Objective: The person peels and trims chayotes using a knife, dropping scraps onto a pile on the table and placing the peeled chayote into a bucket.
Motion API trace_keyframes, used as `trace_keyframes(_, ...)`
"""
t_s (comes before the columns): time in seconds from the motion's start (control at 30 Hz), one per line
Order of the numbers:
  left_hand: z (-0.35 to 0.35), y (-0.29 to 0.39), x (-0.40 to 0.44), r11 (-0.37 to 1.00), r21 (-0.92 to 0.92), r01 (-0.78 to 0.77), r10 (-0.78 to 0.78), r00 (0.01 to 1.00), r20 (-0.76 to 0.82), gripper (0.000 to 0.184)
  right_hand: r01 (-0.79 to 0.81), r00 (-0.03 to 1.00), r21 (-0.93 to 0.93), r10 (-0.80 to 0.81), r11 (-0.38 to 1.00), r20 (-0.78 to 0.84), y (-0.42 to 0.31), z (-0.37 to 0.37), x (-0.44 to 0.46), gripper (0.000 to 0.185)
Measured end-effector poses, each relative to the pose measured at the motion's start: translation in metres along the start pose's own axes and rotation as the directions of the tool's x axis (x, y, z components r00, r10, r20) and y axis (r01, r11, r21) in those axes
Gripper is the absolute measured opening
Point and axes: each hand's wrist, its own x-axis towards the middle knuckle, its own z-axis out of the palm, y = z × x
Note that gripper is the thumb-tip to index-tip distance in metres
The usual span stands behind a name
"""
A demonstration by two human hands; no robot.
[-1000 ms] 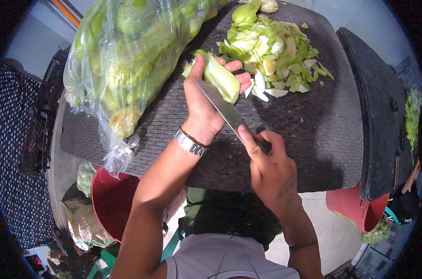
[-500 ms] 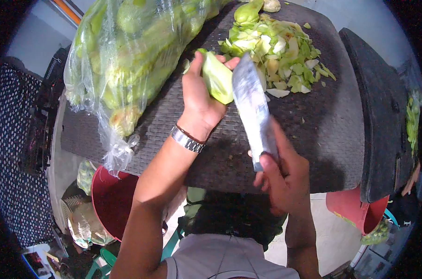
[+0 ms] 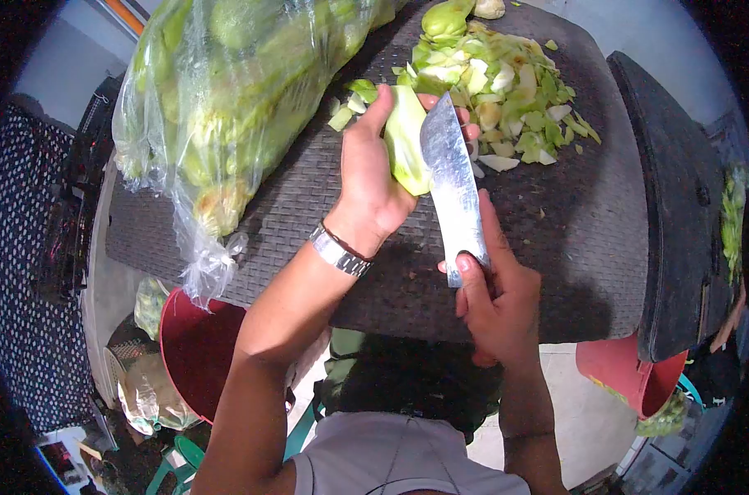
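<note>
A pale green chayote (image 3: pixel 407 140), its skin largely pared off, rests in my left hand (image 3: pixel 373 173), thumb on one side and fingers behind. My right hand (image 3: pixel 502 301) grips the handle end of a broad-bladed knife (image 3: pixel 453 169). The blade points away from me, along the chayote's right side, and covers part of my left fingers; whether its edge touches the flesh I cannot tell. Beyond both hands, a heap of green and whitish peelings (image 3: pixel 506 91) lies on the dark woven tabletop (image 3: pixel 308 272). A few cut pieces (image 3: pixel 341 118) lie left of my left thumb.
A large clear plastic bag of chayotes (image 3: pixel 234 107) fills the table's left side. An unpeeled chayote (image 3: pixel 447 21) sits behind the peelings. Red buckets (image 3: pixel 189 346) stand below the table on both sides, and a dark chair back (image 3: pixel 680 206) is at the right.
My left hand and the chayote have shifted slightly right. The knife blade has tilted and now shows its flat side more fully. More cut pieces show left of my left thumb.
</note>
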Motion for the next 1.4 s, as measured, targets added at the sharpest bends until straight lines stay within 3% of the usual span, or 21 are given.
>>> trace_keyframes(0.07,-0.005,-0.002,0.002,0.999,-0.031,0.030,-0.028,0.998,0.049,0.054,-0.017,1.000,-0.005,0.017,1.000,0.024,0.000,-0.001,0.000,0.064)
trace_keyframes(0.27,0.002,-0.004,-0.001,0.998,0.041,0.044,-0.042,0.998,-0.040,0.056,-0.064,0.998,0.018,0.064,0.998,0.030,-0.001,0.001,-0.003,0.065)
trace_keyframes(0.43,0.001,-0.010,-0.001,0.997,0.076,0.033,-0.030,0.998,-0.048,0.057,0.000,1.000,-0.025,0.000,1.000,0.027,0.011,0.006,-0.002,0.067)
trace_keyframes(0.83,0.005,-0.010,-0.001,0.975,0.219,0.046,-0.030,0.997,-0.074,0.058,-0.175,0.983,0.316,0.149,0.932,0.105,0.005,-0.002,-0.004,0.062)
trace_keyframes(1.4,-0.005,-0.017,0.005,0.963,0.265,0.046,-0.035,0.998,-0.048,0.057,-0.263,0.964,0.402,0.228,0.877,0.134,-0.001,-0.016,-0.003,0.066)
